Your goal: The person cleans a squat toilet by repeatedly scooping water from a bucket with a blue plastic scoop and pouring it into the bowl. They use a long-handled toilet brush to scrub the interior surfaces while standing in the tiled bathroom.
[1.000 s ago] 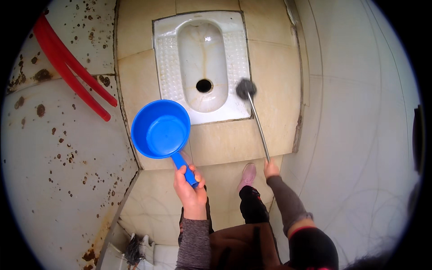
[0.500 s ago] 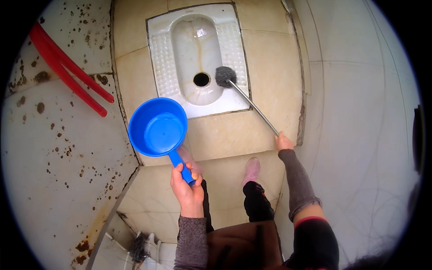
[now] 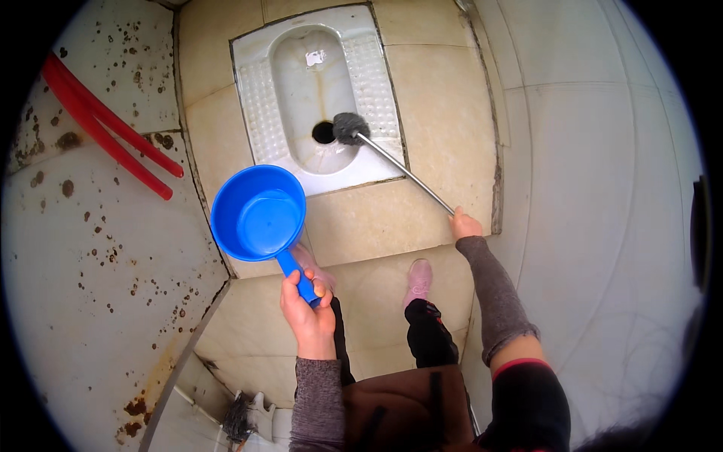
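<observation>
My left hand (image 3: 307, 310) is closed round the handle of a blue plastic water dipper (image 3: 258, 213), held to the left of my feet with its bowl facing up. A little water may lie in it, but I cannot tell for sure. With my right hand (image 3: 465, 224) I grip the end of a toilet brush (image 3: 403, 167) by its thin metal handle. Its dark grey bristle head rests in the bowl of a white squat toilet (image 3: 260, 113), against the right side of the black drain hole (image 3: 323, 132).
Two red hoses (image 3: 113, 124) hang along the stained left wall (image 3: 90, 233). A pale tiled wall (image 3: 580, 203) stands close on the right. A step edge (image 3: 376, 258) crosses the floor before my pink shoes (image 3: 419, 280). Behind lies a dark grey bristly thing (image 3: 238, 418) beside something white.
The brush head has shifted left from the bowl's right rim to the drain hole, with my right hand following slightly left and up. The dipper stays in my left hand, and the view has tilted slightly.
</observation>
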Demonstrator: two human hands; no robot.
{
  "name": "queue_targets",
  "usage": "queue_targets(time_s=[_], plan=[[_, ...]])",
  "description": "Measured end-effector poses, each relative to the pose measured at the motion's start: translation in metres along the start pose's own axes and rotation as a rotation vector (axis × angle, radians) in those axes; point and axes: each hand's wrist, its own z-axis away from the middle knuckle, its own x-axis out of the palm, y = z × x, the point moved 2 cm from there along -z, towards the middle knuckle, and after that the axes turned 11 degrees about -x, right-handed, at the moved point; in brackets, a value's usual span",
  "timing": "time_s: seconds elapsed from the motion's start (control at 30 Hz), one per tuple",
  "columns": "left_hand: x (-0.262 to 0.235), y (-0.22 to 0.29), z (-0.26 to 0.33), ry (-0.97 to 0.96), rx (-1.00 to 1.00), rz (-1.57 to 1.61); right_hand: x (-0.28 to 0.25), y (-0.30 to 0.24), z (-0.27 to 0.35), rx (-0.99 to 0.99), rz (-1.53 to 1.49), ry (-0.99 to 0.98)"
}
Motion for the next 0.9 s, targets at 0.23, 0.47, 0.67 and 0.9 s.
queue_targets(time_s=[0.23,0.47,0.67,0.9], plan=[[-0.005,0.008,0.003,0.025,0.004,0.028,-0.007,0.048,0.074,0.066,-0.027,-0.103],[0.004,0.005,0.0,-0.02,-0.022,0.023,-0.008,-0.014,0.0,0.002,0.018,-0.003],[-0.008,0.02,0.0,0.019,0.001,0.076,0.005,0.04,0.1,0.144,-0.032,-0.091],[0.002,0.019,-0.001,-0.004,-0.036,0.057,0.012,-0.042,0.016,0.237,-0.123,0.056]])
